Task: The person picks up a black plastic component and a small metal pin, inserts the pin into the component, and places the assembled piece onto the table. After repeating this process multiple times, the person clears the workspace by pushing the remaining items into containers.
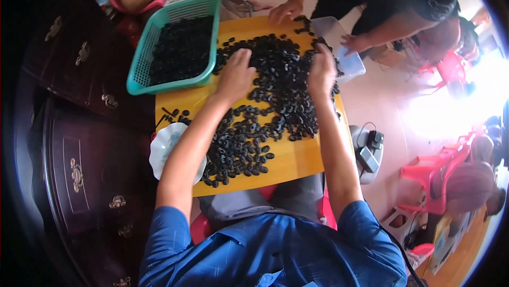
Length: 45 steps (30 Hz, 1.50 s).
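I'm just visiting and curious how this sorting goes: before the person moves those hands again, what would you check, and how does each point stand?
1. Both hands on the pile: ok. The left hand and right hand rest on the heap of small black rings.
2. Rings kept on the yellow tabletop: ok, none seen past its edge.
3. Room in the green basket: ok, partly filled, walls showing above the rings.
4. White dish within reach: ok, beside the left forearm.
5. Co-worker's hand clear of the pile: not ok, it touches the far edge.
6. Anything gripped: cannot tell.
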Available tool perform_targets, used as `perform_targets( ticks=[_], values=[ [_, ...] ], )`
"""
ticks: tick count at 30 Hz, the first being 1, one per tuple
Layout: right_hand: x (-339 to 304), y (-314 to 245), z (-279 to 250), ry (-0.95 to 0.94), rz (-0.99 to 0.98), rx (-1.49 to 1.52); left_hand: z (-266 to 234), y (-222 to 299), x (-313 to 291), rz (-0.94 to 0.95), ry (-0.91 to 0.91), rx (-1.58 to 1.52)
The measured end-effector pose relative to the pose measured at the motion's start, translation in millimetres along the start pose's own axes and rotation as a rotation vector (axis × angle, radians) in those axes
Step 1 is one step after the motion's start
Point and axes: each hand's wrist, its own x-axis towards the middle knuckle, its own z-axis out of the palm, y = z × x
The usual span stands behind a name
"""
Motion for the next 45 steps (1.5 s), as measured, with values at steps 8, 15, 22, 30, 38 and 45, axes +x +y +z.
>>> perform_targets(
  ticks=[8,15,22,30,38,45],
  values=[
    [17,148,-49,0.158,0.855,-0.116,-35,49,5,0.035,0.060,-0.089],
    [21,109,-17,0.165,0.753,-0.059,-33,61,2,0.059,0.019,-0.083],
    [35,113,3,0.171,0.767,0.045,-46,48,-17,-0.014,0.024,-0.102],
    [25,89,-39,0.224,0.465,0.348,-109,57,-108,-0.254,-0.061,-0.064],
    [-98,-69,-79,-0.122,0.120,0.190,-141,124,-202,-0.299,-0.059,-0.048],
    [-206,-157,-97,-0.761,-0.123,0.017,-133,154,-291,-0.291,0.012,-0.025]
  ],
)
